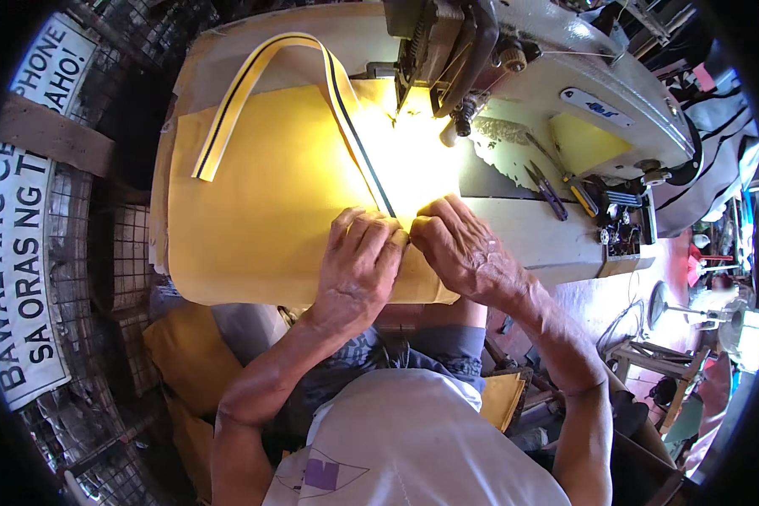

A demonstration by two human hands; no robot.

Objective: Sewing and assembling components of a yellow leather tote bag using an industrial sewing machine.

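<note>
A yellow sheet of fabric [253, 211] lies over the bed of the sewing machine [557, 63]. A yellow-and-white strap with a dark stripe [267, 51] loops across it in an arch, its lower end running in under my fingers. My left hand [358, 261] is closed at that end, fingertips bent down over the fabric. Close against it, my right hand [474, 253] has its fingers curled in a pinch at the same spot. The strap's tip is hidden between my fingertips. Both hands are just in front of the brightly lit needle area.
Thread snips [548, 192] and a yellow-handled tool [580, 194] lie right of the needle, near a metal bobbin-winder-like part [624, 223]. More yellow fabric [194, 354] hangs at lower left. Wire mesh [135, 244] with signs stands at left; a fan [734, 325] is at right.
</note>
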